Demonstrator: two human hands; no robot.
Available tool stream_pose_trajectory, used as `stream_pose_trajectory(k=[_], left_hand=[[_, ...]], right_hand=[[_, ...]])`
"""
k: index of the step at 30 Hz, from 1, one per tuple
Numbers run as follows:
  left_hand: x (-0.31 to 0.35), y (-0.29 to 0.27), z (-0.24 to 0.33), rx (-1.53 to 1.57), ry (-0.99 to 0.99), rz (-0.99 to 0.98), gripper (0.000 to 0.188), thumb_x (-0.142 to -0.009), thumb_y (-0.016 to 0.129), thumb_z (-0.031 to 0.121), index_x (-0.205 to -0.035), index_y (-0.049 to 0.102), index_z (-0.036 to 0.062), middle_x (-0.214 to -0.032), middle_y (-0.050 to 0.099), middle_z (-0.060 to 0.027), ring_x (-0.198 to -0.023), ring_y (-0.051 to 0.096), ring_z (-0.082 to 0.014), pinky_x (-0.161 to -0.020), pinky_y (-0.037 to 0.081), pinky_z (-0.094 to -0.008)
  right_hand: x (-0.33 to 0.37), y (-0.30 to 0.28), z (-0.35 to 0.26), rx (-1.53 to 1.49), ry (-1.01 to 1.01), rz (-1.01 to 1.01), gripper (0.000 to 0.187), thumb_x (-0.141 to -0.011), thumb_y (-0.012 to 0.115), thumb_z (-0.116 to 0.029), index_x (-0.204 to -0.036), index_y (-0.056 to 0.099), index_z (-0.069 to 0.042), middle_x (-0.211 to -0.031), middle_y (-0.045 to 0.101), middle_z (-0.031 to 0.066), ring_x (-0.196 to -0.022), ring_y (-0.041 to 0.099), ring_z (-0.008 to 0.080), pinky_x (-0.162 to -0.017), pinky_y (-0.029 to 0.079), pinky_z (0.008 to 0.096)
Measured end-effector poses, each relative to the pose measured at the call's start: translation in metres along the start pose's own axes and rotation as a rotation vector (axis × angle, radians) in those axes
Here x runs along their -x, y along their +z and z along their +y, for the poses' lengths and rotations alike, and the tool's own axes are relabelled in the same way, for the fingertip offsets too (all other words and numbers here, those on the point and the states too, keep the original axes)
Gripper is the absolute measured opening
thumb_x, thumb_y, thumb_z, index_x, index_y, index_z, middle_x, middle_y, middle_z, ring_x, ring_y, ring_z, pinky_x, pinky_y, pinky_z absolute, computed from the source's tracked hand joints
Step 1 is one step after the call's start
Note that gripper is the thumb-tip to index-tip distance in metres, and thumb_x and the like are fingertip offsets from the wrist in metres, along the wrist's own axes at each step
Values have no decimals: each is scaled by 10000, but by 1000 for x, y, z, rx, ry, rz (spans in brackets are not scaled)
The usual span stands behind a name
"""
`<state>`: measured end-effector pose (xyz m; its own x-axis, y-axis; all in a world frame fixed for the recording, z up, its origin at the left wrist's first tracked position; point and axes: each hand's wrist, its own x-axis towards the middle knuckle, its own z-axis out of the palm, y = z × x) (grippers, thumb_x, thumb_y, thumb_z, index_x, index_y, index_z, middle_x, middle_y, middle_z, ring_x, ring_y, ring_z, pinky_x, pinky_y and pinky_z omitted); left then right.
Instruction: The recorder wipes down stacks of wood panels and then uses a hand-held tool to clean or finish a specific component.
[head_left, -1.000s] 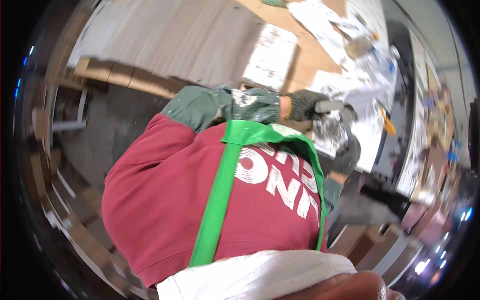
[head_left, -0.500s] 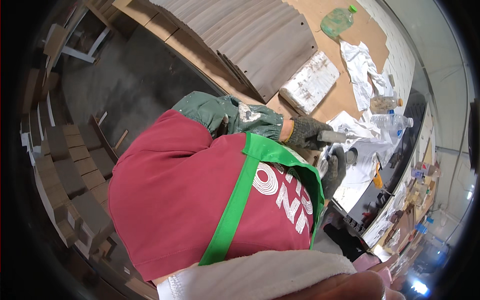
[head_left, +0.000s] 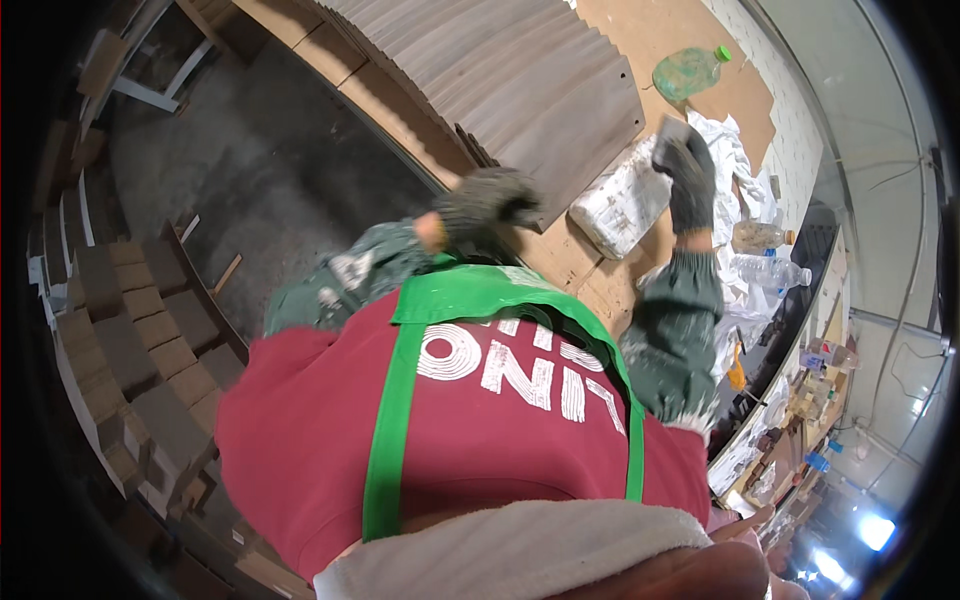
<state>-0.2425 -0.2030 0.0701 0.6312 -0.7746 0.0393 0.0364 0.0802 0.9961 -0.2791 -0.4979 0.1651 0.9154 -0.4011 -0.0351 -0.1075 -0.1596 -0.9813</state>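
Your right hand (head_left: 688,182), gloved, is closed around a small grey piece (head_left: 674,131) that juts from its far side, over the far right end of the white block (head_left: 622,200). Your left hand (head_left: 488,207), gloved and blurred, is at the near corner of the boards (head_left: 525,100); you cannot tell whether its fingers grip them. The boards stand in a leaning row on the table (head_left: 568,262), left of the white block. The green bottle (head_left: 688,73) is farther off; a white cloth (head_left: 738,165) lies right of your right hand.
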Motion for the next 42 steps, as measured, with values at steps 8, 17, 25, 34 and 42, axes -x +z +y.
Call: stream_pose_trajectory(k=[8,17,25,34,42], left_hand=[[59,-190,-38,215,-157,916,188,-872,555,173,-927,638,14,-797,624,-59,-652,598,-113,-586,500,-244],[16,-309,-73,-660,-322,1393,456,-804,615,333,-1094,581,-17,-1101,602,-192,-1041,558,-319,-909,419,-386],[-49,-338,-131,-1047,-596,1616,426,-827,516,384,-981,614,0,-1032,615,-195,-1018,576,-290,-893,438,-431],[-52,-377,-209,-1800,-510,1525,380,-842,460,371,-813,627,31,-878,634,-187,-878,609,-315,-794,481,-430],[-57,-391,-222,-2064,-591,1500,381,-843,437,375,-818,626,45,-879,633,-199,-884,608,-329,-798,482,-445]], right_hand=[[-186,54,15,1004,-262,-45,537,-799,573,-398,-1200,542,-42,-1167,580,176,-1084,555,285,-909,428,345],[-153,92,0,1021,-153,-146,564,-798,597,-482,-1172,567,-60,-1116,608,151,-1045,572,281,-891,435,350],[5,174,-21,887,-572,-624,447,-840,584,-385,-1171,566,-85,-1046,619,143,-1021,573,297,-894,439,382],[-29,172,-26,649,-95,-360,352,-833,585,-273,-1074,593,-18,-863,637,125,-837,631,262,-745,494,376],[-7,201,-33,852,-418,-435,472,-826,600,-374,-1172,561,-55,-1080,606,154,-982,594,307,-847,470,376]])
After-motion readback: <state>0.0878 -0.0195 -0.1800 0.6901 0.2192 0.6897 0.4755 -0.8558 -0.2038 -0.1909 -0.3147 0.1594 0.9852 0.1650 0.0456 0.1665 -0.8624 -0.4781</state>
